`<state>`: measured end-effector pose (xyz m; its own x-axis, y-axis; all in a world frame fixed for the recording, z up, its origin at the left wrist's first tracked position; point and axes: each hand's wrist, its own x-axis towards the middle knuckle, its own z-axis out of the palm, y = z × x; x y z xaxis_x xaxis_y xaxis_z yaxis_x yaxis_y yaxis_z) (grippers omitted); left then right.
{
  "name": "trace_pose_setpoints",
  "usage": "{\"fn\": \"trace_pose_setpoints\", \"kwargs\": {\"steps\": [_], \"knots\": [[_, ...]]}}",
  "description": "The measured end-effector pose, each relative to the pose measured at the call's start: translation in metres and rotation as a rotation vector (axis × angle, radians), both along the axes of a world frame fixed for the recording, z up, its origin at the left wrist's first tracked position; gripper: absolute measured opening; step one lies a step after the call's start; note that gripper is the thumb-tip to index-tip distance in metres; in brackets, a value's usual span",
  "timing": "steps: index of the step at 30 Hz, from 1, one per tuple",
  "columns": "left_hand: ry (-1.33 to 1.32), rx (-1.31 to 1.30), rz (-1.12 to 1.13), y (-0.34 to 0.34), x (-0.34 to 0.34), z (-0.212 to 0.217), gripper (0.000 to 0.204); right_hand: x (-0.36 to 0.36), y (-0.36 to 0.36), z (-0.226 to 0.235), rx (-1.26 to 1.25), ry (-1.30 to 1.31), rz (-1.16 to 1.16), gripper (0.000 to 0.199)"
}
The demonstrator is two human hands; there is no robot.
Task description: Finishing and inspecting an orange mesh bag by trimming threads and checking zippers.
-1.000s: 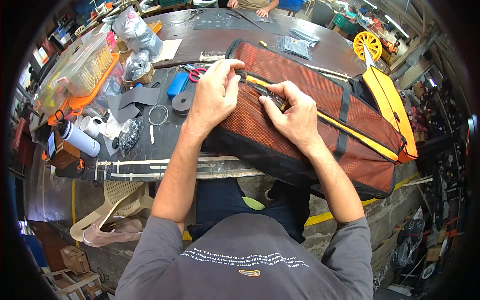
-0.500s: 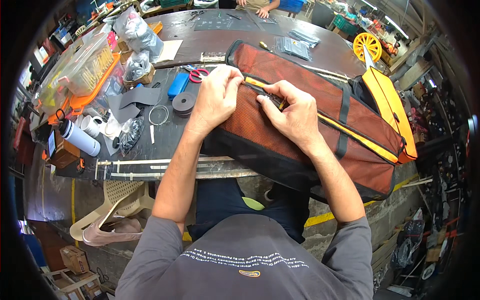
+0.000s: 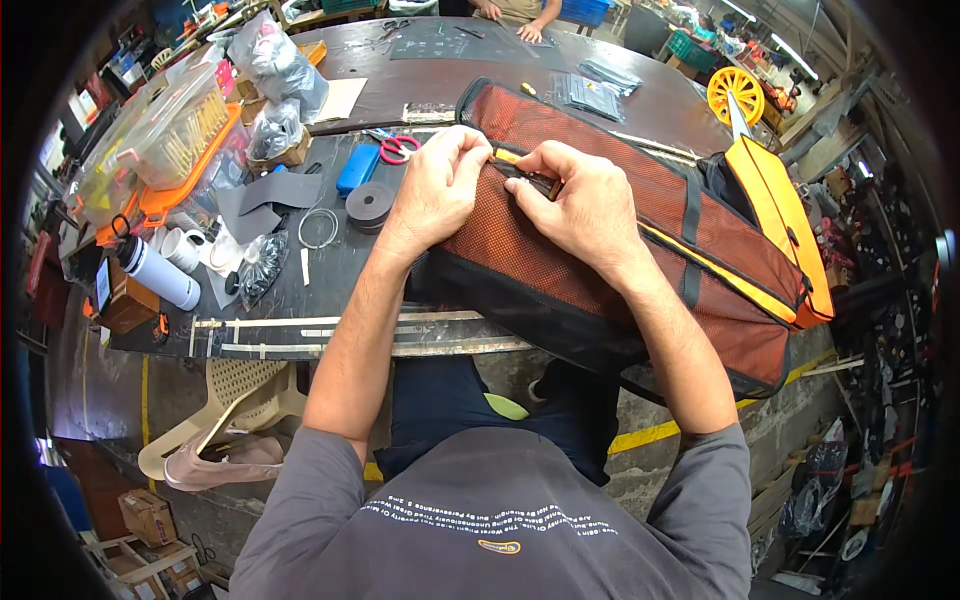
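A long bag of orange-red mesh with black trim (image 3: 560, 240) lies slantwise over the table's front edge. Down its length runs a slit edged by a yellow strip (image 3: 740, 275). My left hand (image 3: 440, 180) is closed in a pinch on the bag's black edging at the slit's far left end. Just to the right, my right hand (image 3: 580, 195) is closed over the same slit, thumb and forefinger bent together. Something small and dark shows between its fingers, too covered to name. The fingertips of both hands are close but apart.
Left of the bag lie pink-handled scissors (image 3: 400, 149), a blue case (image 3: 358, 170), a dark roll of tape (image 3: 370, 205) and a wire coil (image 3: 318, 229). A bottle (image 3: 165, 278) stands farther left. Across the table are a co-worker's hands (image 3: 530, 30). A yellow wheel (image 3: 735, 95) is at right.
My right hand has shifted slightly left, its forefinger drawn nearer my left hand. My left hand keeps its pinch, almost unmoved. The co-worker's hands across the table have moved a little.
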<state>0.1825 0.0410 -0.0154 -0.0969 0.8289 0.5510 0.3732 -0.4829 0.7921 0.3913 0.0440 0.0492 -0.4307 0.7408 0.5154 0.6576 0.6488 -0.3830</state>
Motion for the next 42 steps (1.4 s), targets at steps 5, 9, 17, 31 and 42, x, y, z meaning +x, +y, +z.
{"fn": "trace_pose_setpoints", "kwargs": {"steps": [5,9,17,31,42], "knots": [[-0.034,0.032,-0.002,0.002,0.002,-0.002,0.017,-0.003,0.003,0.000,0.002,-0.005,-0.009,0.028],[-0.049,0.060,0.014,0.003,0.002,-0.005,0.017,-0.002,0.005,0.001,-0.056,0.001,-0.013,0.028],[-0.232,-0.029,-0.065,0.007,-0.004,-0.013,0.015,-0.003,0.003,0.009,-0.108,-0.023,0.000,0.031],[0.066,0.279,0.086,-0.023,0.011,-0.009,0.042,0.029,-0.036,-0.017,-0.011,0.143,-0.045,0.043],[0.410,0.346,0.253,-0.035,0.028,0.003,0.025,0.047,-0.047,-0.046,0.046,0.031,0.010,0.022]]}}
